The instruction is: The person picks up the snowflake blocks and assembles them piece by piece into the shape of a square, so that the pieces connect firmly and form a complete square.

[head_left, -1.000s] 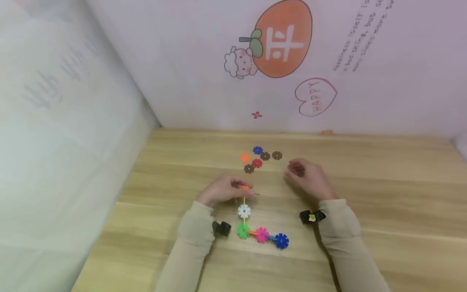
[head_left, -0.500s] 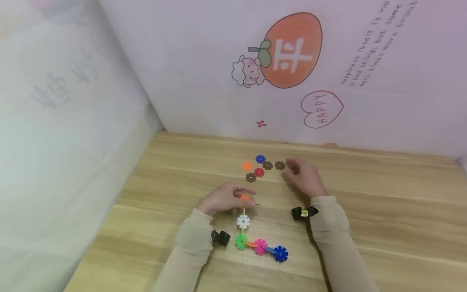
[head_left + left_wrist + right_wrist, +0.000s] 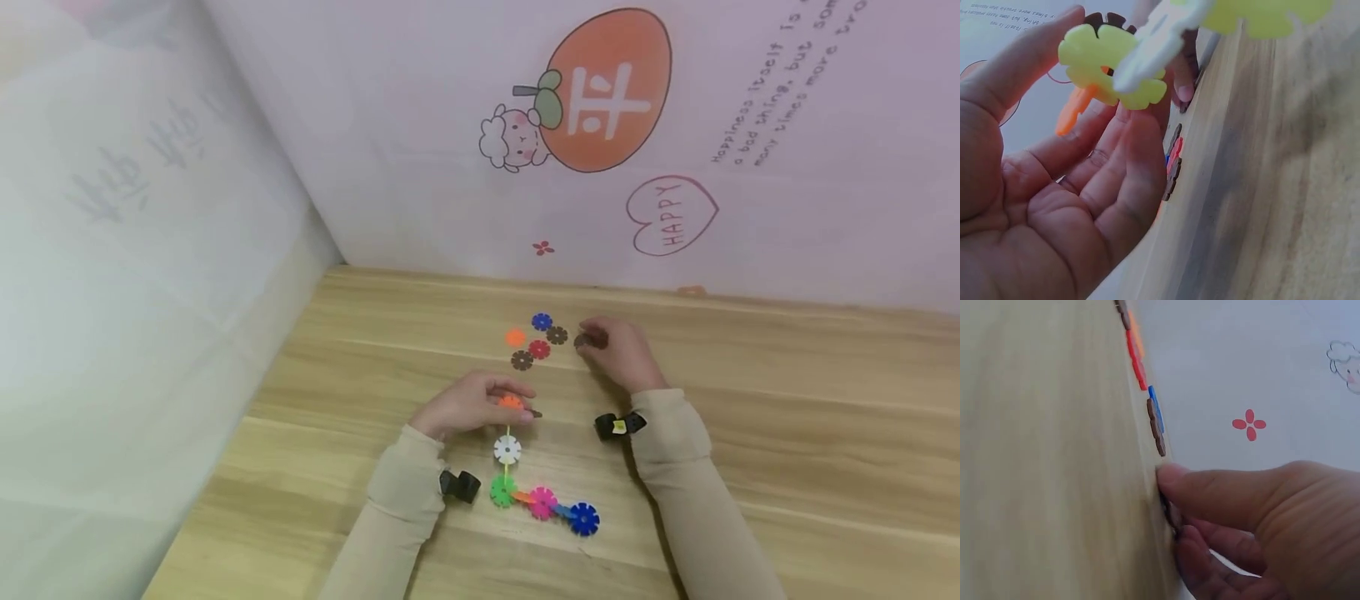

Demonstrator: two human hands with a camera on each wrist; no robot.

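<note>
My left hand [image 3: 476,404] holds one end of a chain of slotted snowflake discs at an orange disc [image 3: 510,402]; a brown disc [image 3: 537,413] juts out beside the thumb. From there the chain runs through a white disc [image 3: 507,450], a green disc [image 3: 503,491] and a pink disc [image 3: 543,503] to a dark blue disc [image 3: 583,518]. A yellow disc [image 3: 1100,59] joins the orange and white ones in the left wrist view. With thumb and fingers, my right hand [image 3: 622,354] pinches a loose brown disc [image 3: 1171,515] at the tabletop, partly covering it.
Left of the right hand lie several loose discs: a blue disc [image 3: 542,322], an orange disc [image 3: 515,337], a red disc [image 3: 539,350] and two brown ones. The wooden table [image 3: 810,417] meets a printed white sheet [image 3: 420,192] at the back.
My right hand has moved left onto the rightmost loose brown disc and taken hold of it. My left hand keeps its hold on the chain. The head view has shifted slightly.
</note>
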